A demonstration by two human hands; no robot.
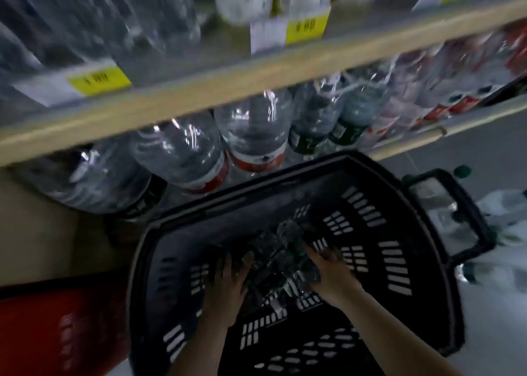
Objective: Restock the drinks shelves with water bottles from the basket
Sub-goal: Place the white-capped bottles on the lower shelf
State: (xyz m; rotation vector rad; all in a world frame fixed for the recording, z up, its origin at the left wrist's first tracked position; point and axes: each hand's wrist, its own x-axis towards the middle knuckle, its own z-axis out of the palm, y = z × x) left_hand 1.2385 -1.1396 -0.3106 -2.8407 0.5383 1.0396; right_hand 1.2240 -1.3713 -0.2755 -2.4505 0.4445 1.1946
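Note:
A black slotted basket stands on the floor in front of the drinks shelves. Inside it lie clear water bottles, dark and blurred. My left hand reaches into the basket and its fingers close on the left side of the bottles. My right hand grips them from the right. The lower shelf behind the basket holds large clear bottles with red labels. More bottles stand on the upper shelf.
Yellow price tags hang on the upper shelf edge. A red basket sits at the lower left. The black basket's handle folds out to the right. Wrapped bottles with green caps lie on the floor beyond it.

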